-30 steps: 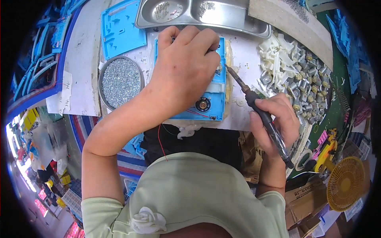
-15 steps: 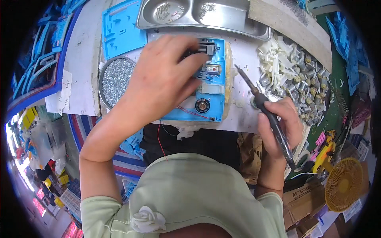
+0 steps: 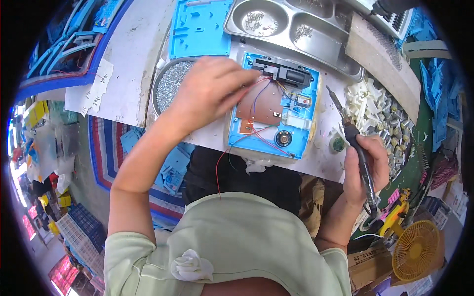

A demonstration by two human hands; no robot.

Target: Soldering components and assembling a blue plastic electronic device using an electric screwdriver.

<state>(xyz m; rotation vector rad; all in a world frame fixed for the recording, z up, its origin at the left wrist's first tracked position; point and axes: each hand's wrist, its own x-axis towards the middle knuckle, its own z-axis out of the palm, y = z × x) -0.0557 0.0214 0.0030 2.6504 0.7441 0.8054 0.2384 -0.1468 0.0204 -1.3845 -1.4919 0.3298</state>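
Observation:
My left hand [image 3: 212, 91] reaches over the left side of a blue plastic housing [image 3: 239, 144], its fingers closed around thin red wire [image 3: 253, 86] close to a black module [image 3: 286, 73]. Inside the housing lie a brown circuit board [image 3: 259, 104], a small round speaker [image 3: 283, 138] and a small clear-cased part [image 3: 302, 100]. More red, blue and yellow wires cross the board; a loose red wire [image 3: 217, 170] hangs over the table edge. To the right of the housing, my right hand [image 3: 368, 165] grips a soldering iron [image 3: 356, 140], tip pointing up and away from me.
A round bowl of screws [image 3: 170, 88] is left of the housing. Behind are a blue cover [image 3: 200, 29] and a steel compartment tray [image 3: 316, 54]. White plastic parts [image 3: 363, 101] and metal pieces pile up on the right, near a small round green container [image 3: 337, 144]. A yellow fan [image 3: 415, 246] stands lower right.
The view has shifted, so the bench appears further right. My left hand has drawn back leftward off the black module, uncovering it and the circuit board. My right hand still holds the soldering iron.

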